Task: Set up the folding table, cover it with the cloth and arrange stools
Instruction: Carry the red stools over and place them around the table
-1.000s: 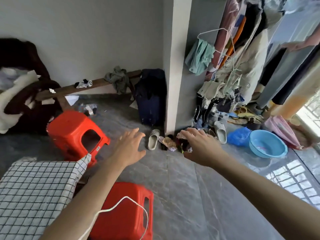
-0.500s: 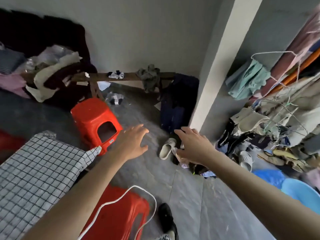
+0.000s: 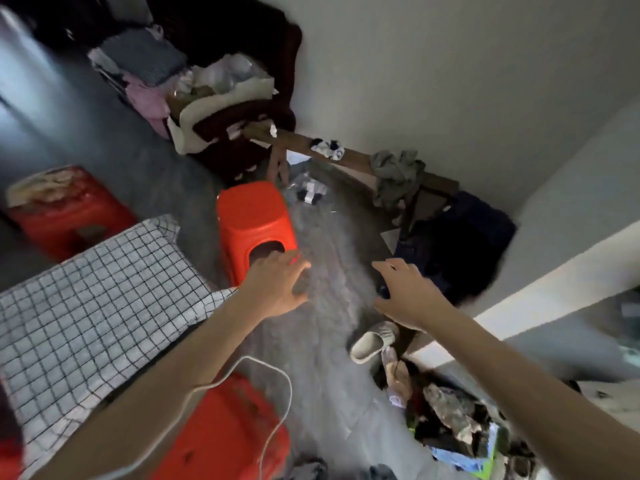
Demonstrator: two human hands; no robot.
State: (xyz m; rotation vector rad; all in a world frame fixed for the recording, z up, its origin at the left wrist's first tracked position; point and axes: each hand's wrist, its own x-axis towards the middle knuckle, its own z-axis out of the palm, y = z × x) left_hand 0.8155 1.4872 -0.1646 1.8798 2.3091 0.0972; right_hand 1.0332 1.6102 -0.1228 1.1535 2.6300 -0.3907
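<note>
Red stool [image 3: 254,223] sits just ahead, both hands spread, holding nothing. I'd grab it by the rim with left hand [image 3: 280,285] and right hand [image 3: 403,292], then tuck it beside the checked cloth [image 3: 93,289].

One head-worn wide-angle camera, tilting down into a room corner.

It is looking forward and down from the person's head, sitting close over both outstretched forearms, taking in the checked-cloth table [image 3: 86,299] at lower left, the grey floor [image 3: 329,306] ahead and the wall corner beyond.

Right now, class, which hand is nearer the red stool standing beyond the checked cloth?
Left. The left hand overlaps the red stool's near corner; the right hand hangs off to its right, over bare floor.
</note>
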